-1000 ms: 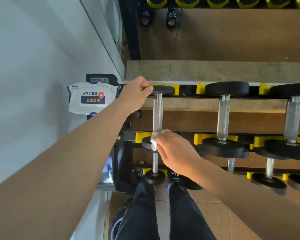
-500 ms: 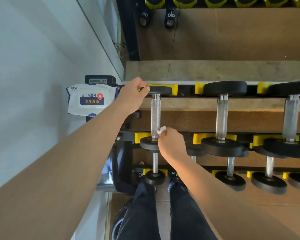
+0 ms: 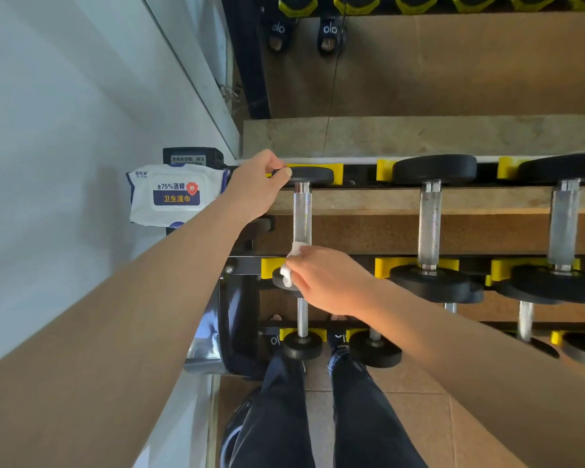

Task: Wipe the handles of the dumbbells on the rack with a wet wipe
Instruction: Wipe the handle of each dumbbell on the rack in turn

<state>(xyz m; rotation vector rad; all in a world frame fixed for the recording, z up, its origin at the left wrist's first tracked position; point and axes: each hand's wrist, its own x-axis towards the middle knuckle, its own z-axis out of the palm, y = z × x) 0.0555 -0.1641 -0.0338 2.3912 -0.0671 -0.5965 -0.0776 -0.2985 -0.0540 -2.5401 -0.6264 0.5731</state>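
The leftmost dumbbell on the top shelf has a knurled silver handle [image 3: 301,217] and black end discs. My left hand [image 3: 257,187] grips its far disc [image 3: 308,175], thumb on the rim. My right hand [image 3: 325,282] holds a crumpled white wet wipe [image 3: 289,265] wrapped around the near end of that handle, covering most of the near disc. Two more dumbbells [image 3: 429,224] [image 3: 563,224] lie to the right on the same shelf.
A white pack of wet wipes [image 3: 176,195] lies at the rack's left end beside the white wall [image 3: 65,130]. Yellow cradles [image 3: 382,266] line the rack. A lower shelf carries smaller dumbbells [image 3: 303,342]. My legs in dark trousers [image 3: 318,417] stand on the tiled floor below.
My right hand with the wipe slid a little up the handle and came back to its near end, turning around it. My left hand stayed on the far disc.
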